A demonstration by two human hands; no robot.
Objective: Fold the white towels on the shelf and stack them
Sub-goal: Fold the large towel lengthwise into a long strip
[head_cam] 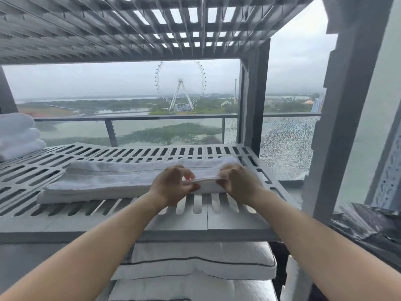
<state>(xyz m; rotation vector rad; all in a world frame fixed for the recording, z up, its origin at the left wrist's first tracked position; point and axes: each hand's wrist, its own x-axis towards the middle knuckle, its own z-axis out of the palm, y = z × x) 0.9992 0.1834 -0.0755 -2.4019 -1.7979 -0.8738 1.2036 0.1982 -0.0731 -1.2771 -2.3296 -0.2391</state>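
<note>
A white towel (104,181), folded into a long strip, lies across the grey slatted shelf (65,157). My left hand (171,187) pinches the towel's right end from the left side. My right hand (238,183) pinches the same end from the right. Between them the end edge is lifted slightly off the strip. A stack of folded white towels (18,135) sits at the shelf's far left edge.
Another slatted shelf (108,29) hangs close overhead. Grey uprights (253,98) stand at the right back corner. White pillows (195,263) with dark piping fill the level below. Behind the shelf is a glass balcony railing (152,118), with cracked glass at the right.
</note>
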